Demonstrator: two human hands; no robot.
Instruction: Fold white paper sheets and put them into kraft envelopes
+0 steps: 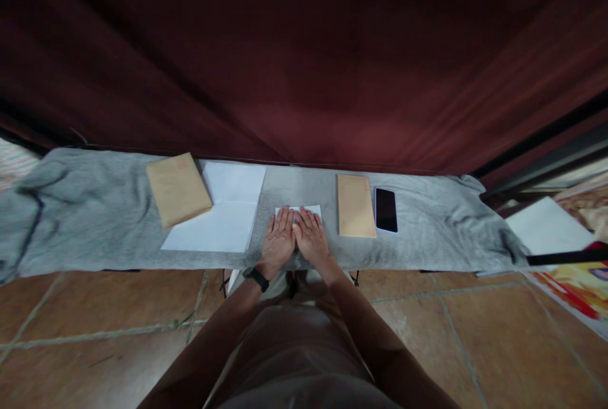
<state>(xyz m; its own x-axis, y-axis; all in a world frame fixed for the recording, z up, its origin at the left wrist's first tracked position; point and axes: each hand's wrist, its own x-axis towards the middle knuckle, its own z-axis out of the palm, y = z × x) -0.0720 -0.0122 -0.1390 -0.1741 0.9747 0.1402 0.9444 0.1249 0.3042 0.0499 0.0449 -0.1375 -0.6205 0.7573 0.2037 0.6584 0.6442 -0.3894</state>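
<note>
- Hands pressed flat: we see the left hand (278, 238) and the right hand (311, 236) lying side by side, palms down, on a small folded white paper (311, 209) at the middle of the table.
- Fingers (285, 219) of both hands are stretched out and released, not clenched; they grasp nothing and only press on the paper, whose far edge and corners show beyond the fingertips.
- We note a black wristband (256, 278) on the left wrist, just off the table's near edge.
- Paper and hands rest on a grey cloth (85, 206) that covers the long, narrow table from end to end, rumpled at both ends.
- Just to the right of the hands lies a brown envelope (355, 205), upright to our view, and touching or nearly touching its right side a black smartphone (386, 209), screen dark.
- To the left we find a larger white sheet (223, 216), creased across its middle, near the left hand but apart from it; a second stack of brown envelopes (178, 188) overlaps its far left corner, turned at a slant.
- Behind the table hangs a dark red curtain (304, 61), filling the upper view.
- Below us, a terracotta tiled floor (95, 333) runs under the table, and another white sheet (546, 225) lies off the table's right end, well apart from the hands.
</note>
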